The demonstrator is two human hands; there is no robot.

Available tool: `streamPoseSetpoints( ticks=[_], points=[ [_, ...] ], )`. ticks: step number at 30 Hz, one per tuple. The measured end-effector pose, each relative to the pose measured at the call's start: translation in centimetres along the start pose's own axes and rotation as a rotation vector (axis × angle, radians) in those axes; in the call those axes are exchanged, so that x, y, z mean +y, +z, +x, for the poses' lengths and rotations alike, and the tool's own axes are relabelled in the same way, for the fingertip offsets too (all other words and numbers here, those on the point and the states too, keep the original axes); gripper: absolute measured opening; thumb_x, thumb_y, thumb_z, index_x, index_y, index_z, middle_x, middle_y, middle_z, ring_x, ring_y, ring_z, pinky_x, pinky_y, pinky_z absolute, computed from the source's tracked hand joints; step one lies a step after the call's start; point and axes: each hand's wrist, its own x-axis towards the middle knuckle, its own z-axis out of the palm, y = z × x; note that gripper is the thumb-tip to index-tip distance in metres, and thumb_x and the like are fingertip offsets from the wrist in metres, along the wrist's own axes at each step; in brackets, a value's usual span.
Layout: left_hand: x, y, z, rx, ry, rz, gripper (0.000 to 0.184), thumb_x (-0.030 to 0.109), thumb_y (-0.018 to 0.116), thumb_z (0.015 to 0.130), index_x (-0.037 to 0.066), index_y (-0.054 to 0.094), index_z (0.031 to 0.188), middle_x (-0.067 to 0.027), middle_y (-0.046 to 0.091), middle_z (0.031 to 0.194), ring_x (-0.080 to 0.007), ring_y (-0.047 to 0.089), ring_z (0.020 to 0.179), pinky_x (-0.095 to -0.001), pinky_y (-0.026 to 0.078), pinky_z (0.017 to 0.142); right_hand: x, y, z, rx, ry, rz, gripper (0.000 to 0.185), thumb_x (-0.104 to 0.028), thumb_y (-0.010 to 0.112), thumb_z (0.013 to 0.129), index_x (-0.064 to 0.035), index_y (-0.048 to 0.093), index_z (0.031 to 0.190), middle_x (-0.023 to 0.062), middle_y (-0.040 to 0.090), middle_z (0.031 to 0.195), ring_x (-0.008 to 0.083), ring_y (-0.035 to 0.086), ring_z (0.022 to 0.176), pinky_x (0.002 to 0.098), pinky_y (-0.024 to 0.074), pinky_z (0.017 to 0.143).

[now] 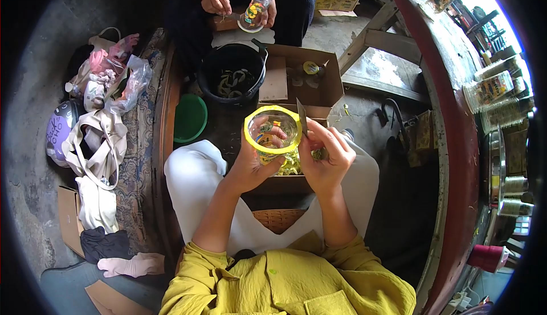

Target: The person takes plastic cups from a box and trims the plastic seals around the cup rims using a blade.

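In the head view, the clear jar (pixel 265 148) turns its yellow-rimmed round end up toward the camera, its long axis roughly along the line of sight. A blade (pixel 302 117) stands at the rim's right side. Yellow-green trimmings (pixel 292 166) lie below; a black bucket (pixel 206 88) sits beyond. The left hand (pixel 250 168) curls round the jar's left side; the right hand (pixel 327 158) pinches the blade.

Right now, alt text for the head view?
A person's left hand holds a clear, yellow-rimmed container while the right hand holds a thin blade at its rim. Opposite, a co-worker handles another clear container beyond a dark bucket.
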Motion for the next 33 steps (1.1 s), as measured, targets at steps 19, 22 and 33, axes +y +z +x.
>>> streamPoseSetpoints(
  ticks=[19, 22, 33],
  points=[
    [-0.8, 0.3, 0.0, 0.085, -0.020, -0.160, 0.077, 0.004, 0.065, 0.075, 0.009, 0.016, 0.135, -0.0075, 0.040, 0.117, -0.0151, 0.041, 0.109, -0.0294, 0.037, 0.090, -0.1, 0.0, 0.0, 0.060, -0.032, 0.010, 0.031, 0.010, 0.061, 0.064, 0.0007, 0.064, 0.094, 0.0067, 0.057, 0.062, 0.0104, 0.056, 0.052, 0.0201, 0.0478, 0.049],
    [-0.9, 0.2, 0.1, 0.068, -0.029, -0.199, 0.079, 0.004, 0.064, 0.076, 0.009, 0.013, 0.136, -0.0081, 0.039, 0.118, -0.0161, 0.040, 0.111, -0.0302, 0.036, 0.092, 0.3, 0.3, -0.3, 0.056, -0.079, -0.006, 0.033, 0.010, 0.061, 0.062, 0.0001, 0.064, 0.093, 0.0059, 0.054, 0.060, 0.0109, 0.052, 0.049, 0.0204, 0.0459, 0.047],
    [-0.8, 0.5, 0.1, 0.130, 0.011, -0.150, 0.081, 0.001, 0.062, 0.076, 0.006, 0.007, 0.135, -0.0100, 0.033, 0.120, -0.0186, 0.037, 0.114, -0.0333, 0.032, 0.098, 0.5, 0.7, -1.0, 0.052, -0.127, -0.076, 0.028, 0.009, 0.064, 0.063, 0.0018, 0.064, 0.090, 0.0063, 0.057, 0.062, 0.0088, 0.054, 0.051, 0.0183, 0.0445, 0.047]
  ],
)
